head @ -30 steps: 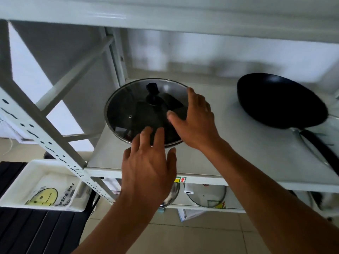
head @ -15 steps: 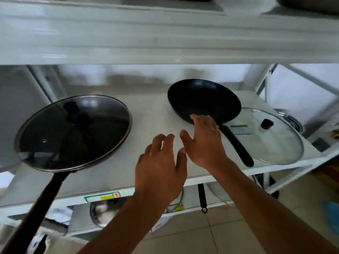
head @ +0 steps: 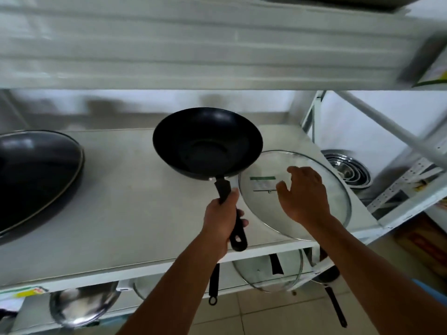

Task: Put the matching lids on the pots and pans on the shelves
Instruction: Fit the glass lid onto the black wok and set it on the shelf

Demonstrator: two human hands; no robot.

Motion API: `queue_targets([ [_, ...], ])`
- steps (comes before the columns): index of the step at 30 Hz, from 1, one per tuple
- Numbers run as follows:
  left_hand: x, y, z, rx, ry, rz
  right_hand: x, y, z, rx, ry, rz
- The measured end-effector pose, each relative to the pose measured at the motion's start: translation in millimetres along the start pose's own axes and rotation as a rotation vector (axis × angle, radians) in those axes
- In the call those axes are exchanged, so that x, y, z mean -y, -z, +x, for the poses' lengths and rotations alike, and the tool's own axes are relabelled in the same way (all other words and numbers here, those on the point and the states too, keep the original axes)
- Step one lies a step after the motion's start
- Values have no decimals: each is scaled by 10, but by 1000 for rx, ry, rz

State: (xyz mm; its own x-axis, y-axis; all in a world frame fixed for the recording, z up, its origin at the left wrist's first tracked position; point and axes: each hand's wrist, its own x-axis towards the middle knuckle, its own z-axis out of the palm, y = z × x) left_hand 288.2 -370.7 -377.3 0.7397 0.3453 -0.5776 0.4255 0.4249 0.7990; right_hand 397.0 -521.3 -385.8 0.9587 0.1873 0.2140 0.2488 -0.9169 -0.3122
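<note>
A black wok point(head: 208, 143) with a black handle is on the white shelf point(head: 125, 204), tipped a little. My left hand point(head: 223, 220) is wrapped around its handle. To its right lies a clear glass lid point(head: 302, 180) with a green label, flat on the shelf near the right end. My right hand point(head: 304, 197) is over the lid's middle with fingers curled; the knob is hidden under it, so the grip is unclear. At the far left a dark pan with a glass lid on it point(head: 36, 175) rests on the same shelf.
The upper shelf's white beam point(head: 193, 52) hangs low over the work space. The lower shelf holds a steel pan point(head: 82, 305), another glass lid point(head: 268, 272) and black-handled pans point(head: 333, 303). Stacked steel bowls point(head: 348, 170) sit beyond the frame's diagonal brace at right.
The view has swung right. My left hand has closed on the wok's handle and my right hand has moved from the wok over to the glass lid.
</note>
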Motion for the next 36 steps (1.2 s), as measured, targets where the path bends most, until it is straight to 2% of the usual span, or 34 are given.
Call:
queue_targets([
  [4,168,111,-65,-149,-145,135,-307,-145,236,-36,-137,-7],
  [7,246,428,-242,-181,-176,214,-480,-240,396,40,-223,-2],
  [12,498,809,-666,-208,-172,247,-655,-360,497,103,-221,-24],
  [22,553,904,-863,-222,-128,132,-592,-428,521,-7,-265,37],
  [31,501,1271,-843,-167,-161,258,-616,-203,485,-230,-254,27],
  [36,404,1567,-791,-111,-111,298,-594,-8,630,-321,-270,17],
])
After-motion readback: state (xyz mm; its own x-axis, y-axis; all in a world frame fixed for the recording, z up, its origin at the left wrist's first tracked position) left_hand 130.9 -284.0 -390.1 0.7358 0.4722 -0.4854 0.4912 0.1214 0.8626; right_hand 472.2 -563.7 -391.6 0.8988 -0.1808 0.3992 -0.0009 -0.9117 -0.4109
